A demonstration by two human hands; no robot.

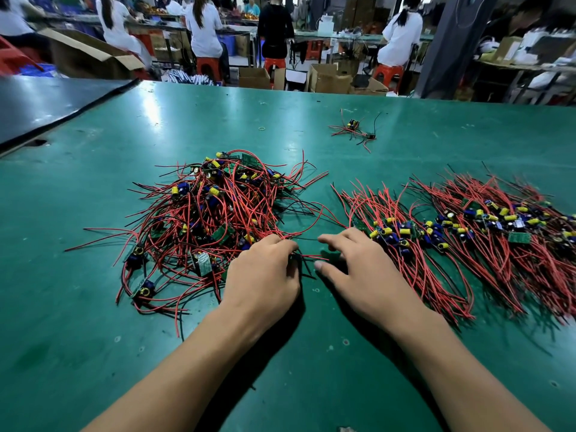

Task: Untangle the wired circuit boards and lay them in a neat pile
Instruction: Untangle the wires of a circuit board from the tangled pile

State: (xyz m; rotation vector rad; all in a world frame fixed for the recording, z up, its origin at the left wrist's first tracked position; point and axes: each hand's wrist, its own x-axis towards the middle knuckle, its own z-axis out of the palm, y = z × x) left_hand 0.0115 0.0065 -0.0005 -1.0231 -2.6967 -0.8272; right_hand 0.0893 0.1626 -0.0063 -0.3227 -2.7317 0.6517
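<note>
Red and black pinched leads [307, 257] stick out of the left hand [265, 269], whose fingertips are curled tight on them at the near right edge of the tangled heap [212, 207]. The right hand [352, 260] lies just across from that pinch, fingers loosely spread and gripping nothing I can make out. A small green board [331, 254] sits in the gap below its index finger, and I cannot tell whether the hand touches it.

The risk, as I judge it, is in the pull. The leads behind the pinch run back into the heap under other loops, so a quick tug would likely drag neighbouring boards along or tighten a knot (thin solder joints could suffer too). A sweep to the right could also rake the neat pile [402, 241], which begins right at the right hand's fingertips.

The free ends point from the pinch toward the right thumb, their long axis lying roughly across the green mat [93, 338]. The sorted wires beyond the right hand lie the other way, running away from the person and slanted a little left, with their boards banded across the middle. Which board the pinched leads belong to is hidden.
</note>
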